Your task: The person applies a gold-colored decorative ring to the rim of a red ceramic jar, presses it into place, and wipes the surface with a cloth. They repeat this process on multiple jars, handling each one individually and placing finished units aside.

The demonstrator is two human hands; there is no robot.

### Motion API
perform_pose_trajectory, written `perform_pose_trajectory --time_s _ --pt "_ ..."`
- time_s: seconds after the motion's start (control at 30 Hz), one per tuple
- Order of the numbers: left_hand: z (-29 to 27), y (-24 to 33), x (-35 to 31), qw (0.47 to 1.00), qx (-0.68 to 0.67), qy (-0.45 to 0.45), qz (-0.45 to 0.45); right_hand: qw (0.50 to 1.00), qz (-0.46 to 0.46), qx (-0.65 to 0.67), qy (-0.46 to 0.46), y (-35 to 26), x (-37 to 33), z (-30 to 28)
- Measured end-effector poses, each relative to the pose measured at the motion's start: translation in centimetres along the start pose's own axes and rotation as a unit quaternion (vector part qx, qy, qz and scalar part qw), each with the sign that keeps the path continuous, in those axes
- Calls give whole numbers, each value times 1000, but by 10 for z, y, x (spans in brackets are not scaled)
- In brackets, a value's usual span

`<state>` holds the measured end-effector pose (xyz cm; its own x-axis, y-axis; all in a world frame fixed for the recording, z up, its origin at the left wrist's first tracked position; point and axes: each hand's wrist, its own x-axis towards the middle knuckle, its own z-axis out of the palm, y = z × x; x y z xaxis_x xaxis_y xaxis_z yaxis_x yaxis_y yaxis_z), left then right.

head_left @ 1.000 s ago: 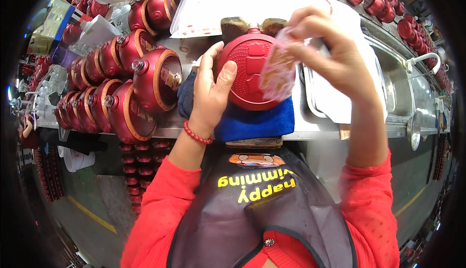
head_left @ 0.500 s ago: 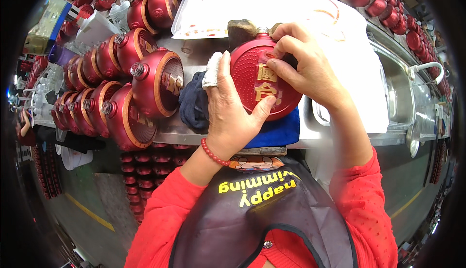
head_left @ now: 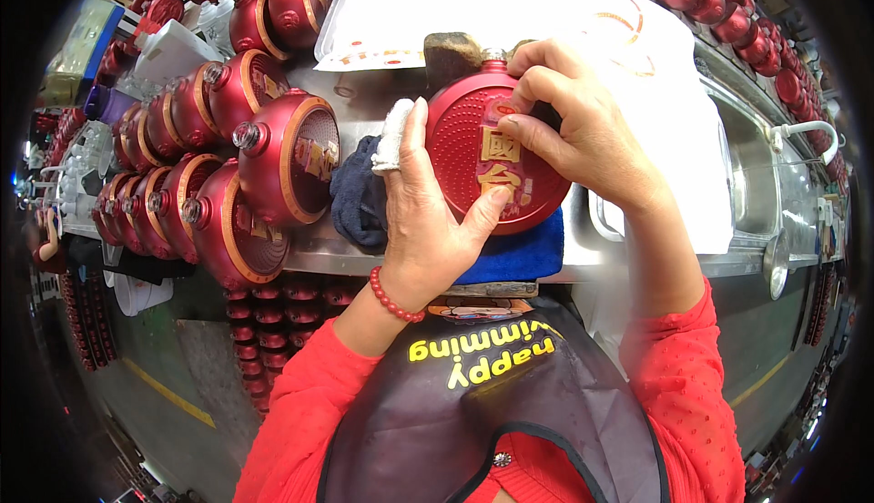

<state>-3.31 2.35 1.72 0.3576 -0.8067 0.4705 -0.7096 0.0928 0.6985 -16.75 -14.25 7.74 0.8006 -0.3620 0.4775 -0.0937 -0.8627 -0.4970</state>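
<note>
A round, flat red bottle [head_left: 452,143] with a dotted face lies on a blue cloth [head_left: 519,253], its neck pointing away from me. Down the middle of its face runs a label [head_left: 499,146] with gold characters on a clear, pinkish strip. My left hand [head_left: 428,203] grips the bottle's left side, the thumb pressing on the label's lower end. White wrapping [head_left: 393,136] covers one of its fingers. Thumb and forefinger of my right hand [head_left: 583,130] pinch at the label's upper end; the other fingers curl over the bottle's upper right edge.
Several finished-looking red bottles [head_left: 287,157] stand in rows at the left. A dark blue cloth [head_left: 358,198] lies beside my left hand. Dark padded blocks [head_left: 451,55] flank the bottle's neck. White sheets [head_left: 674,139] cover the bench at the right, beside a metal sink [head_left: 742,157].
My left hand has shifted slightly left and down, its thumb sliding a little along the label. The right hand keeps its pinch near the label's top. The bottle stays almost in place.
</note>
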Motion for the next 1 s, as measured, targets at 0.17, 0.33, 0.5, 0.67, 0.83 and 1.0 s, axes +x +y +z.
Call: perform_pose_trajectory --time_s 0.17,0.33,0.5,0.67,0.83,1.0 --pt "-1 -3 1 999 -31 -5 -9 1000 -5 -5 2 1 1 0" --pt "0 0 1 1000 -10 -7 -13 1000 -4 4 3 0 3 0" --pt "-2 1 1 1000 -2 -7 0 1000 10 5 10 -2 1 1" --pt "-1 1 1 1000 -3 -6 -4 998 6 -15 54 -3 3 7" --pt "-6 0 12 996 -85 12 -30 986 20 -84 142 -11 -5 1" --pt "-6 -6 42 995 -76 1 -57 992 0 -93 80 -29 -33 -2"
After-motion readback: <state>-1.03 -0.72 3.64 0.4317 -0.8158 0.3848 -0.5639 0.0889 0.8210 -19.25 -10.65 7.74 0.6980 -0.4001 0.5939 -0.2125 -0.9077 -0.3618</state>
